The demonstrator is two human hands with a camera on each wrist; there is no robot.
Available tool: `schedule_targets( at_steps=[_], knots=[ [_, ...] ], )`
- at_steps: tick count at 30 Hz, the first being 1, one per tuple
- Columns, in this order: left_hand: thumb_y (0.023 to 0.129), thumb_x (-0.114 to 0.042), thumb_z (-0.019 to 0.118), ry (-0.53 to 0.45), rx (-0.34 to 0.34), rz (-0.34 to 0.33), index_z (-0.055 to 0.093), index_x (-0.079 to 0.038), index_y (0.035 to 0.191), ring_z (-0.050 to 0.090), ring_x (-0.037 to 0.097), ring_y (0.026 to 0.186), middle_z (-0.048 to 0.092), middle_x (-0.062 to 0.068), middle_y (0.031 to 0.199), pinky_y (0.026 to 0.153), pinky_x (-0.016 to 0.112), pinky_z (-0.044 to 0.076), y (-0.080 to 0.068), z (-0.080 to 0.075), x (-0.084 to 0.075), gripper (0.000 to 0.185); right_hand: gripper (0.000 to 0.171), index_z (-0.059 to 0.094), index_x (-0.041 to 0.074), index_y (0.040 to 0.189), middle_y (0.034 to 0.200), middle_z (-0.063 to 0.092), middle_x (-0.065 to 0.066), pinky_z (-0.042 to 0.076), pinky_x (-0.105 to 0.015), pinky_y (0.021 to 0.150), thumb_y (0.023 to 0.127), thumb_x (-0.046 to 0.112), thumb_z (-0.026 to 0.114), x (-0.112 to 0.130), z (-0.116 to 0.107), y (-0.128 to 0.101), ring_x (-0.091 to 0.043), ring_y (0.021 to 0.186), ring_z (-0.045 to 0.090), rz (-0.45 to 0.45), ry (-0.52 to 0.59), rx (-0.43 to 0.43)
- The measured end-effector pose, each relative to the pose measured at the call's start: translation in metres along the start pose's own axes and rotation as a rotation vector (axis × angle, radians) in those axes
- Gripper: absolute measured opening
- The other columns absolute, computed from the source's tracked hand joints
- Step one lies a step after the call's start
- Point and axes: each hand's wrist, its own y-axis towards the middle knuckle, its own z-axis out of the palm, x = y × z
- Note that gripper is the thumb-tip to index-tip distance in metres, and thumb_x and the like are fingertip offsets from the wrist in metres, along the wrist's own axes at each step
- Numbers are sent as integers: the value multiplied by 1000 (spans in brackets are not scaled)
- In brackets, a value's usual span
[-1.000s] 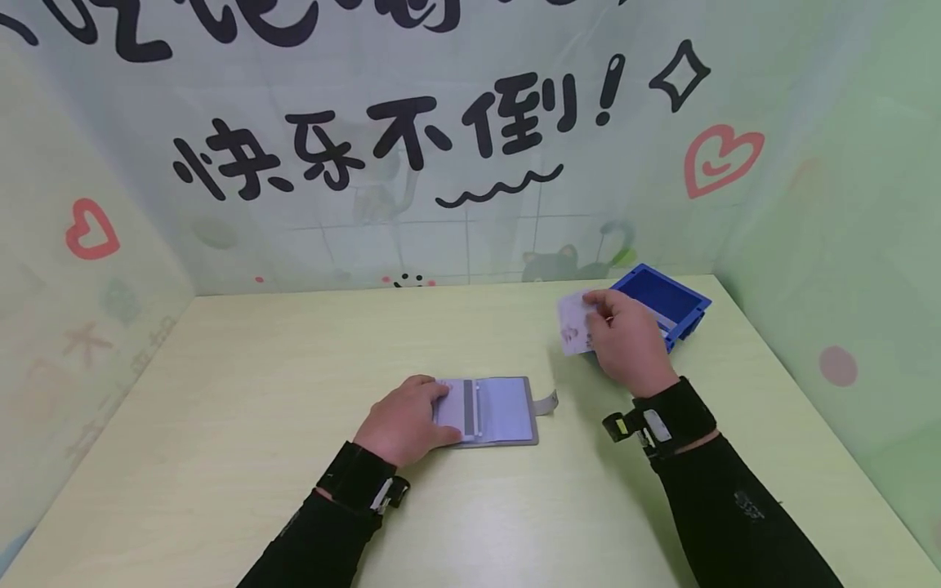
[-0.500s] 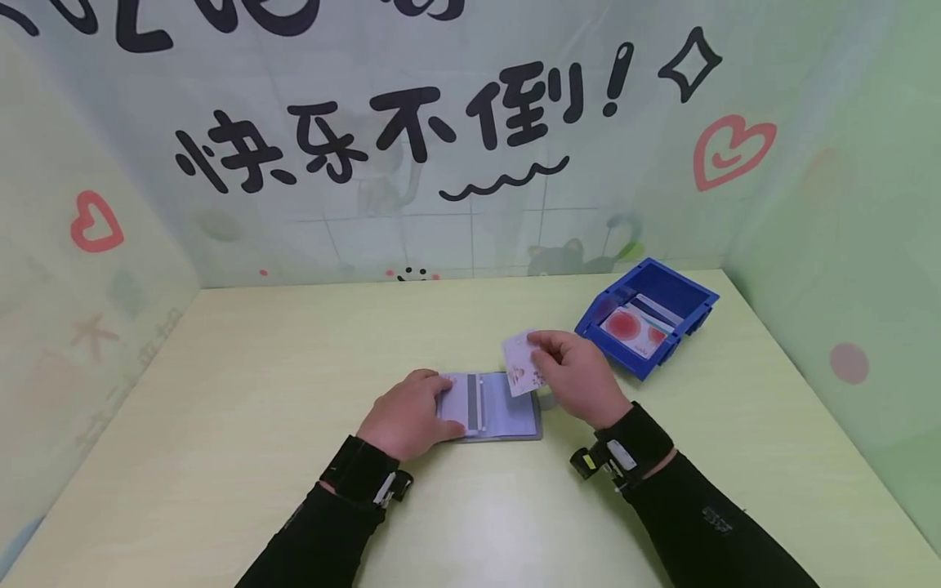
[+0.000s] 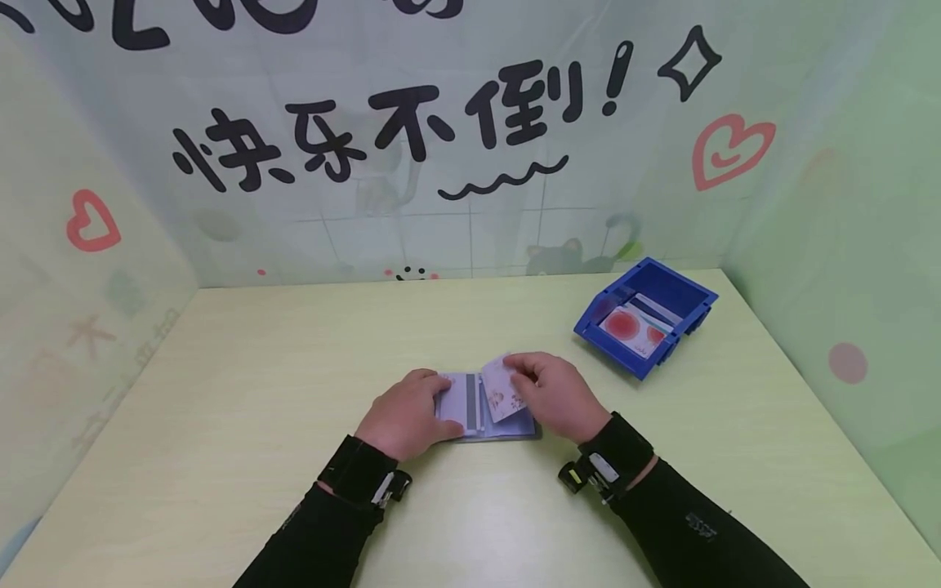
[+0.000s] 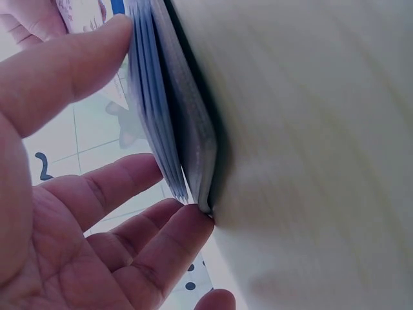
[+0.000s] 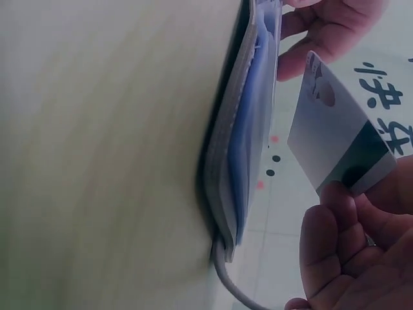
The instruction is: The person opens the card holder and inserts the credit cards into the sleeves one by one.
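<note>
A grey-covered card holder (image 3: 454,402) lies spread open on the table, its clear sleeves showing. My left hand (image 3: 403,418) grips its left side, thumb and fingers at opposite edges. In the left wrist view, the sleeves (image 4: 151,110) stand slightly apart from the cover. My right hand (image 3: 562,400) pinches a card (image 3: 498,392) with a small printed pattern, tilted over the right half of the holder. From the right wrist, the card's other face (image 5: 329,132) shows a dark stripe, and a gap separates it from the holder's sleeves.
At the back right of the table sits a blue plastic bin (image 3: 612,349) with red-and-white cards (image 3: 634,328) inside. A printed backdrop (image 3: 331,245) rises behind the table (image 3: 294,351), and a green panel (image 3: 845,286) borders its right side.
My right hand has brought the card from beside the blue bin leftward and nearer, over the holder's right half. The left hand has stayed on the holder.
</note>
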Motion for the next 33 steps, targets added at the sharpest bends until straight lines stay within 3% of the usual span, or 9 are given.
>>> schedule_targets(
  at_steps=[11,28,33],
  knots=[
    [86,-38,87,5,2,8,65,-8,143,63,26,115,60,14,148,100,45,56,0,-1,-1,68,36,67,9,142,145,66,-7,54,-43,106,107,13,61,8,5,-5,-22,118,62,22,-42,31],
    [87,-36,87,-3,5,3,64,-7,143,63,28,118,60,14,148,105,46,54,0,0,-1,68,37,65,9,144,145,65,-6,53,-40,100,107,13,60,7,10,-3,-21,111,60,17,-128,72],
    [86,-36,88,-7,8,2,64,-7,143,63,28,119,59,14,149,105,46,54,0,0,-1,68,39,64,11,145,146,64,-7,53,-42,105,107,15,61,9,11,-3,-21,113,60,23,-175,75]
  ],
)
